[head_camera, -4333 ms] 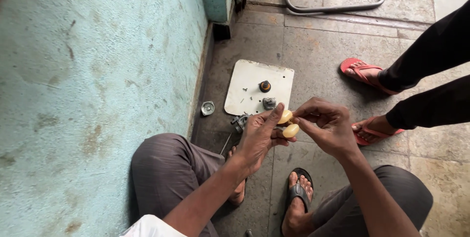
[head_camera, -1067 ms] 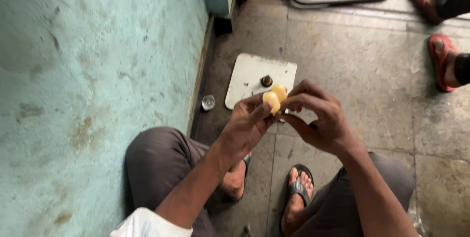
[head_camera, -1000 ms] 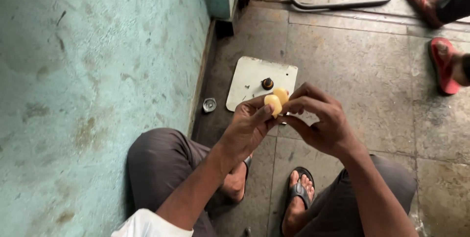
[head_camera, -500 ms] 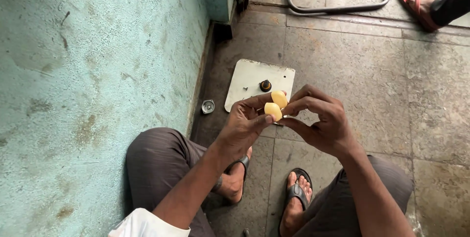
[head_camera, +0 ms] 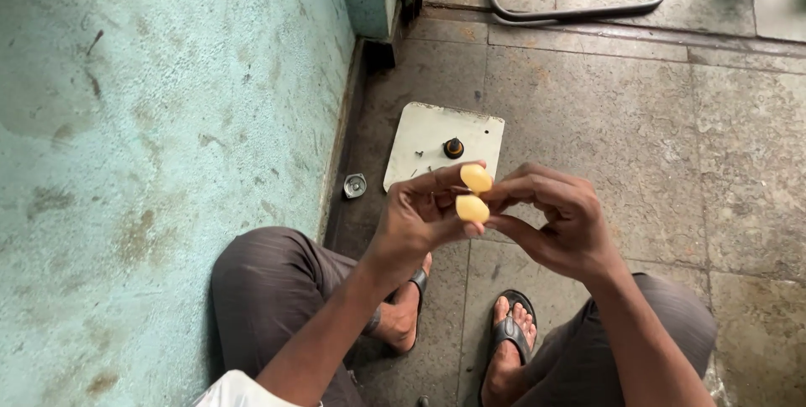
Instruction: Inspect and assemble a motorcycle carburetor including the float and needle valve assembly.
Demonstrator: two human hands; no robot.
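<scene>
— Pinching two small yellow caps [head_camera: 474, 194] between both hands, above the white plate [head_camera: 420, 134] on the floor [head_camera: 638, 121]. Left hand [head_camera: 417, 215] gripping the lower one at thumb and fingertips, right hand [head_camera: 556, 224] closing on the upper.

— Looking light, smooth, probably rigid plastic; likely slipping if squeezed at the rounded tips. Better gripping at the sides.

— Differing from earlier?

— Sitting slightly lower and nearer the lap than half a second ago; sandalled feet at the top right mostly gone from view. Black knob [head_camera: 453, 148] staying on the plate.
</scene>
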